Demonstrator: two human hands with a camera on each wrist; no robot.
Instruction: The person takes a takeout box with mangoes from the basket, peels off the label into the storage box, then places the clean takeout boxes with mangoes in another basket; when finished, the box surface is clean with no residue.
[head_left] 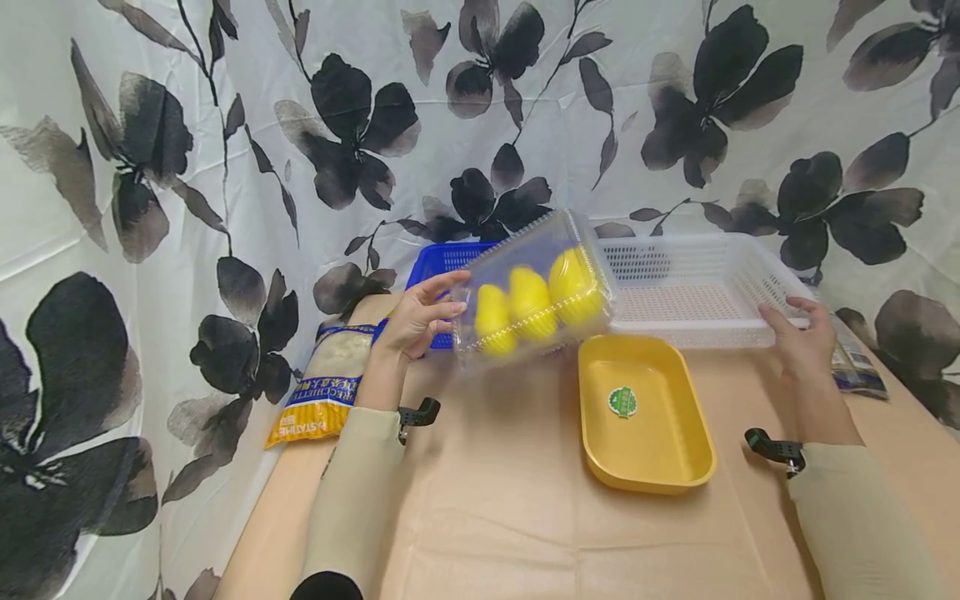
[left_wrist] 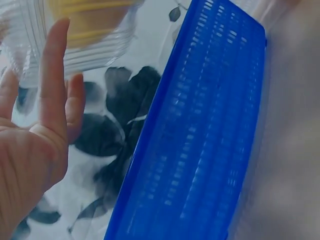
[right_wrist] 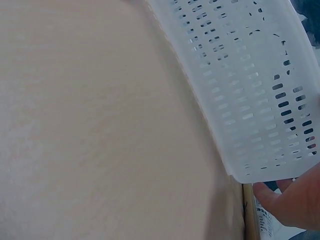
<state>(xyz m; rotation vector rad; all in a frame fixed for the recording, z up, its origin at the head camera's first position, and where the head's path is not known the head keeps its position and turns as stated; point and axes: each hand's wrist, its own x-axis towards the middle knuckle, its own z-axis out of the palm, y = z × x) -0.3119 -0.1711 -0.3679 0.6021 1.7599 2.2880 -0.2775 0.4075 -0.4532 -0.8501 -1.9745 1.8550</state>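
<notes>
My left hand (head_left: 412,321) holds a clear plastic clamshell box (head_left: 491,271) by its left edge, raised and tilted in front of the baskets. Inside it sit three yellow oval fruits (head_left: 529,302) in a row. In the left wrist view the fingers (left_wrist: 52,85) reach up against the ribbed box. At the right, my right hand (head_left: 806,342) grips the near right end of a white perforated plastic basket (head_left: 690,336). The right wrist view shows the thumb (right_wrist: 267,197) at the basket's corner. Partly behind the box stands a blue perforated basket (head_left: 435,258).
A yellow tray (head_left: 663,408) with a round green sticker lies in front of the white basket. An orange and blue pasta bag (head_left: 322,383) lies at the left. Another bag (head_left: 858,367) is beyond my right hand, and a floral curtain (head_left: 570,125) hangs behind.
</notes>
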